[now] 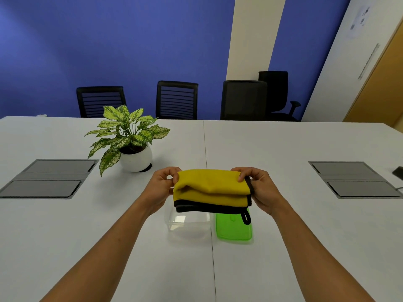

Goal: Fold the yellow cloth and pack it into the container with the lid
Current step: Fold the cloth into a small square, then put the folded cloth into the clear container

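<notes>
Two bare forearms reach forward from the near edge of the view. The left hand (160, 188) pinches the left end of a folded yellow microfibre cloth with dark grey trim (212, 190), fingers curled closed over its top fold. The right hand (260, 188) grips the right end the same way, fingers closed over the top edge and thumb side toward the viewer. The cloth is held in the air between both hands, folded into several layers, yellow on top and dark grey edging along the bottom. A small dark hanging loop (246, 217) dangles from its lower right corner.

Below the cloth, on the white bench (305, 225), sits a clear rectangular plastic container (188, 225), open at the top. Just to its right lies a flat translucent green plastic lid (234, 228); whether the two touch cannot be told.

Further away and to the left stands a leafy green and cream plant in a round white pot (133, 153). Grey recessed panels (46, 178) are set into the bench at far left and far right. Beyond the bench are black office chairs (177, 100) against a blue wall (109, 40).
</notes>
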